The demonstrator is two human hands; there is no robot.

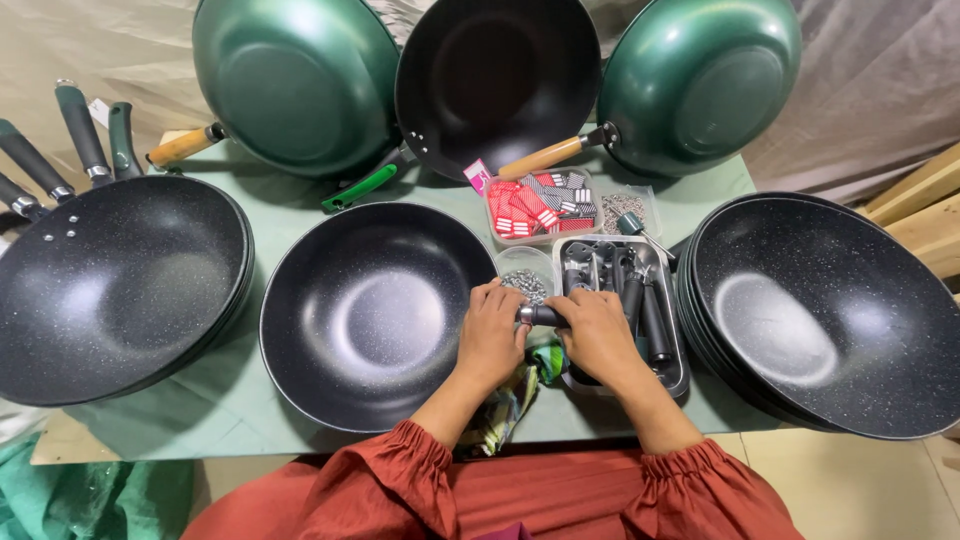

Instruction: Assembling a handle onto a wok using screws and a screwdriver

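The desk [250, 400], covered in pale green, carried everything. At its right edge stood a stack of black speckled woks [830, 320]; at the left, a second stack of woks [110, 285] that already had handles fitted. Three more woks leaned upright along the back: a green one [295, 80], a black one [495, 80] and another green one [700, 80]. Directly before the person lay a single handle-less black wok [370, 315], its rim just beside the hands.

Right of it sat a metal tray [672, 340] filled with dark handles. Behind that were a clear box of red and striped tags [535, 205], a small bag of screws [625, 205] and a small round tub of screws [527, 280].

Both hands met over the gap between wok and tray. The left hand [490, 335] and right hand [600, 335] were each closed around one dark handle [540, 316], held level between them, its metal-collared end toward the left fingers. A patterned cloth [520, 385] lay under the wrists.

The handle looked light, rigid and not fragile, its smooth coating probably a little slippery; the thick middle seemed the surest place to hold, leaving the collar end free. The wok would likely be heavier and best steadied by its rim.
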